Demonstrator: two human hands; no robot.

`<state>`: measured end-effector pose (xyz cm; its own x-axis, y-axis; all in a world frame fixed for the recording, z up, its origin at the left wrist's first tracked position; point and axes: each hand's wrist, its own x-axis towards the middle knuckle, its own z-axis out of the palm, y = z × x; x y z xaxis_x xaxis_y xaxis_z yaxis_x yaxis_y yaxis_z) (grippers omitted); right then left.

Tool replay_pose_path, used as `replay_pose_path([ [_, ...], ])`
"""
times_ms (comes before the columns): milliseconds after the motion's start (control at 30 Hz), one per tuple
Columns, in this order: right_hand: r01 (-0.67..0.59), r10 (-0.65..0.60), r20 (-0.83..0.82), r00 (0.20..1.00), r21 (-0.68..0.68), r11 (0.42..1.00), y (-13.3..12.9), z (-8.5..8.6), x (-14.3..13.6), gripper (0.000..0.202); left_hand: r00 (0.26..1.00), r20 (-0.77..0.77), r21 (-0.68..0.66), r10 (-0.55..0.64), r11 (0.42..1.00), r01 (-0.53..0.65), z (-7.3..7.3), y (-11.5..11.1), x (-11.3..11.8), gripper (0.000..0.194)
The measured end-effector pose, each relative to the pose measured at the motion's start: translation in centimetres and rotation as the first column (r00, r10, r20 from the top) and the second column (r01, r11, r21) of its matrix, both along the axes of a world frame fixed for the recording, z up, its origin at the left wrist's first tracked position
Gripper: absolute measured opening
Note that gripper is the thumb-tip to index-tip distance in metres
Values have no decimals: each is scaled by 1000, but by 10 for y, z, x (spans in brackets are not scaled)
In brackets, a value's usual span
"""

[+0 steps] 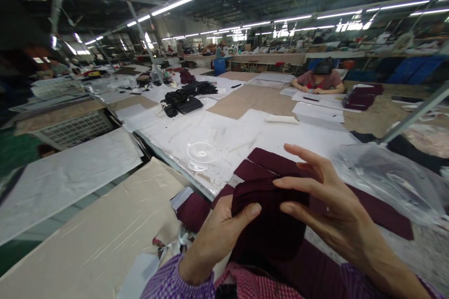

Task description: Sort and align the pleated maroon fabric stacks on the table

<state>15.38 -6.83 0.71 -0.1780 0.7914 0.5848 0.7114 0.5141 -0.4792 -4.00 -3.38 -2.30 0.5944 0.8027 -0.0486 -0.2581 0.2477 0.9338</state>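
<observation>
A folded stack of dark maroon fabric pieces [270, 229] is held up in front of me. My left hand [224, 226] grips its left side, with the thumb pressed on the near face. Close to the stack's upper right edge is my right hand [326, 191], its fingers spread. Its index fingertip rests at the top edge and its thumb tip lies near the front face, with a gap between them. More maroon fabric strips [268, 161] lie flat on the table behind the stack. Another maroon bundle [193, 210] with a pale piece sits left of my left hand.
A small white fan [202, 153] stands on the white-covered table [168, 138]. Clear plastic bags [389, 177] lie at right beside a slanted metal pole [417, 112]. Black fabric [187, 98] is heaped farther back. Across the table a person [321, 77] leans over papers.
</observation>
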Motion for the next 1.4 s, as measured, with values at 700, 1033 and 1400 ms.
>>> replay_pose_path([
  [700, 65, -81, 56, 995, 250, 966, 15, -2, -14, 19, 999, -29, -69, -44, 997, 42, -3, 8, 2, 36],
  [1033, 24, -66, 165, 984, 246, 969, 18, -9, -15, 22, 995, -96, -29, 4, 1000, -6, -6, 12, 5, 36],
  [1400, 12, -17, -32, 999, -130, 991, 25, -19, 3, 21, 998, -43, -58, 41, 997, -44, -6, 13, -6, 35],
])
